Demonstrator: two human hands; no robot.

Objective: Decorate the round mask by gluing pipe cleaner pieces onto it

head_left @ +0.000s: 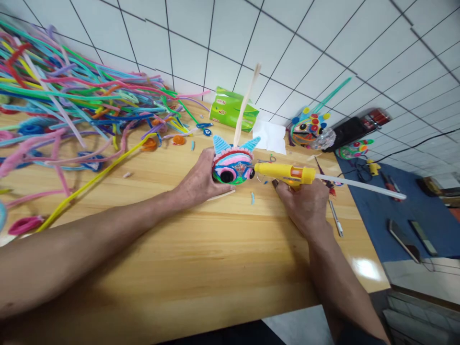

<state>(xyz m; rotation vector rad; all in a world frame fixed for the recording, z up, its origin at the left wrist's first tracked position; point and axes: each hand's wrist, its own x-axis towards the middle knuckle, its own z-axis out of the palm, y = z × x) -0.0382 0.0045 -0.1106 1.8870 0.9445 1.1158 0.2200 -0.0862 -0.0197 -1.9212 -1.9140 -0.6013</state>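
My left hand (197,179) is closed around the left side of a round craft head (235,163) built from coloured pipe cleaners. It has blue pointed ears, large black eyes and pink, red and green bands; a pale strip (246,105) rises behind it. In my right hand (305,203) is a yellow hot glue gun (285,172), with a long white glue stick (359,186) jutting from its back. Its nozzle points left at the head's right eye; whether they touch I cannot tell. The fingers under the head are partly hidden.
A big heap of pipe cleaners (89,103) covers the table's left. Behind the head are a green tissue pack (233,110) and white paper (269,136). Another finished-looking craft head (307,129) stands back right. A pen (336,218) lies right; phones (404,239) rest on a blue surface.
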